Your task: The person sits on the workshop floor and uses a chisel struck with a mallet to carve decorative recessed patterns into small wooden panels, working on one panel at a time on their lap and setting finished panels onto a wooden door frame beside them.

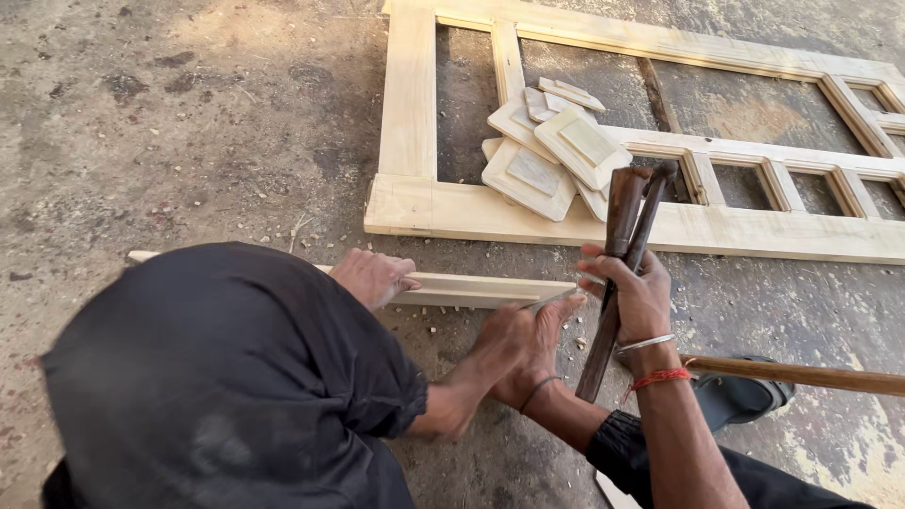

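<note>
Fabric, black and blurred, filled the lower left, where a second person crouched close. That co-worker's forearm [452,405] reached out of a black sleeve toward the middle of the view.

Just beyond it, the left hand [539,353], with a dark band at the wrist, lay crowded against the co-worker's fingers at the right end of a pale wooden strip [481,287]. The strip lay flat on the floor [189,123]. A thin blade [551,300] rested on that end. I could not tell whether the left hand gripped the blade or only pressed beside it.

The right hand [639,300], with a bangle and red thread at the wrist, was clenched around a dark wooden tool [617,245], held nearly upright just beside the strip's end. A pale handle [801,375] lay across the floor at the right, over a sandal [745,396]. The co-worker's hand [372,276] pinned the strip farther left.

By my judgement, the step in hand was cutting or trimming at the strip's end. Any next move called for a steady blade and a pinned strip.

Farther off lay a large door frame [410,123], with small raised panels [556,155] stacked on its rail.
</note>
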